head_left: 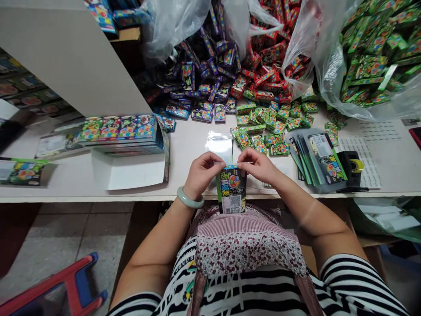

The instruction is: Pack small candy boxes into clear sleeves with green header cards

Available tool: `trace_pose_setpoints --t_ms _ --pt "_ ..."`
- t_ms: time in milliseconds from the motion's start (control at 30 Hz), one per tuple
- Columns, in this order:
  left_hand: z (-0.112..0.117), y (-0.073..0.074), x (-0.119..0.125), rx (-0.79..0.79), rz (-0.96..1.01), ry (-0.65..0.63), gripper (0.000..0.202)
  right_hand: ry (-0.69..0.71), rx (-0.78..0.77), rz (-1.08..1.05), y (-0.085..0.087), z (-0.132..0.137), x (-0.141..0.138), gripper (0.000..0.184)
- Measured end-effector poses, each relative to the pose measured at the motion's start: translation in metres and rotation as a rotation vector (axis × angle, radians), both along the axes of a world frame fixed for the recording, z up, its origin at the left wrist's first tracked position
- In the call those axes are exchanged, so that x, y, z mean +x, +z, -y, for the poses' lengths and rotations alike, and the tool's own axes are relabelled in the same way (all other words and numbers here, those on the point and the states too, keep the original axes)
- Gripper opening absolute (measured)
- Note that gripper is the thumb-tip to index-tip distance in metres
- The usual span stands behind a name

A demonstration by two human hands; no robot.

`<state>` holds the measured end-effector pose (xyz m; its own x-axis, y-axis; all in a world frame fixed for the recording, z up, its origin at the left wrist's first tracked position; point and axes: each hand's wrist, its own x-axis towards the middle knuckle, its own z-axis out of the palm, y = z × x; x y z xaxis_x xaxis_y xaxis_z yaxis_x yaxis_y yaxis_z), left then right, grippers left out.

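My left hand (205, 173), with a pale green bangle (190, 198) on its wrist, pinches the upper left corner of a flat black-and-green printed packet (231, 186). Thumb and fingertips of my right hand (258, 164) are closed at its upper right corner. The packet stands roughly upright at the table's front edge, its lower end against my apron (250, 245). Colourful lettering and a white barcode label show on its face. Just beyond my hands lies a shiny clear plastic piece (219, 147). Small green boxes (263, 120) lie loose past my right hand.
Purple (205, 66) and red small boxes (269, 61) heap at the back; green ones fill a clear bag (375, 66). Left stands an open display carton (136, 171) beside a packet row (121, 127). Right are stacked packets (324, 160) and a tape dispenser (353, 171).
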<state>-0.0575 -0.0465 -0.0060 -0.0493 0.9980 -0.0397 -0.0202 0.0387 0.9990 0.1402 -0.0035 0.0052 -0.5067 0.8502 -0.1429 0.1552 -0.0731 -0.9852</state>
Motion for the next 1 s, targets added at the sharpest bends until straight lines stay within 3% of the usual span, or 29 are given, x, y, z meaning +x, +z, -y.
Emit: trace_pose_setpoints --t_ms 133,267,333,433,533,600,700,800,900,1000 --pt "0.008 0.003 -0.009 0.114 -0.076 -0.127 0.015 0.062 0.092 0.053 0.002 0.006 0.006 0.014" --pt "0.016 -0.002 -0.018 0.307 -0.205 -0.245 0.009 0.09 0.393 0.073 -0.006 0.016 0.016 0.01" --pt "0.018 -0.008 -0.019 0.337 -0.241 -0.258 0.011 0.075 0.515 0.072 -0.012 0.02 0.016 0.009" --pt "0.019 -0.018 -0.014 0.306 -0.247 -0.179 0.015 0.02 0.594 0.106 -0.02 0.026 0.01 0.011" --pt "0.017 -0.021 -0.009 0.286 -0.269 -0.123 0.016 -0.06 0.576 0.135 -0.026 0.033 0.005 0.007" --pt "0.016 -0.021 -0.009 0.274 -0.276 -0.118 0.012 -0.054 0.523 0.129 -0.032 0.033 0.013 0.017" --pt "0.014 -0.023 -0.014 0.216 -0.276 -0.062 0.011 -0.131 0.462 0.242 -0.042 0.024 0.05 0.027" --pt "0.013 -0.025 -0.014 0.178 -0.284 -0.008 0.013 -0.327 0.433 0.566 -0.049 0.006 0.097 0.019" --pt "0.012 -0.025 -0.008 0.169 -0.278 -0.007 0.013 -0.277 0.343 0.834 -0.053 -0.008 0.123 0.018" --pt "0.011 -0.024 -0.005 0.164 -0.289 -0.012 0.013 -0.194 0.275 0.897 -0.058 -0.01 0.124 0.014"
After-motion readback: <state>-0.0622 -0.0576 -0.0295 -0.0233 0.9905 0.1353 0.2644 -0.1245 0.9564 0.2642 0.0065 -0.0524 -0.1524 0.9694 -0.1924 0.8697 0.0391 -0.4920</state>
